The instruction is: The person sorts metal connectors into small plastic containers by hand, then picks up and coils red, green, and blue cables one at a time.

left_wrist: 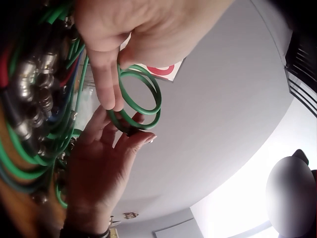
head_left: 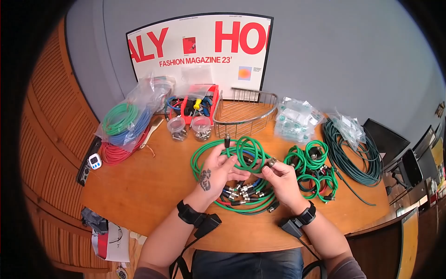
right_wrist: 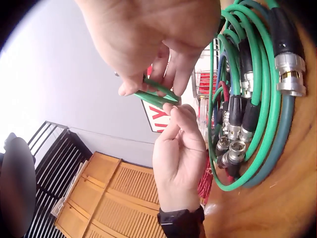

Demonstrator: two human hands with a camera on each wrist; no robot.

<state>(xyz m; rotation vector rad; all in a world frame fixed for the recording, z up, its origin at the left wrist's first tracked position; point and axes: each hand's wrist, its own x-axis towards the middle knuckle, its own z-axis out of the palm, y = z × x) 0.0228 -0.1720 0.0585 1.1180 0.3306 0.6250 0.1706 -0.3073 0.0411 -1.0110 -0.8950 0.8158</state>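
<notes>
A green cable [head_left: 263, 151] is looped into a small coil, held up over the desk between both hands. My left hand [head_left: 213, 173] pinches the coil's left side, and a black-sleeved connector [head_left: 227, 141] stands up above those fingers. On the other side my right hand [head_left: 283, 183] pinches the cable near a metal-tipped end connector [head_left: 272, 162]. In the left wrist view the loops [left_wrist: 157, 94] hang between the fingers of both hands. Beneath them lies a larger pile of green, blue and red cables [head_left: 269, 202] with metal BNC connectors, partly hidden by the hands.
Small coiled green cables [head_left: 304, 179] lie at right, beside a large dark green coil [head_left: 337, 153]. Behind stand a wire basket [head_left: 246, 122], a red bin [head_left: 215, 93], two tubs of connectors [head_left: 201, 130] and plastic bags [head_left: 297, 121]. Bagged cables [head_left: 125, 125] and a timer [head_left: 95, 161] sit left.
</notes>
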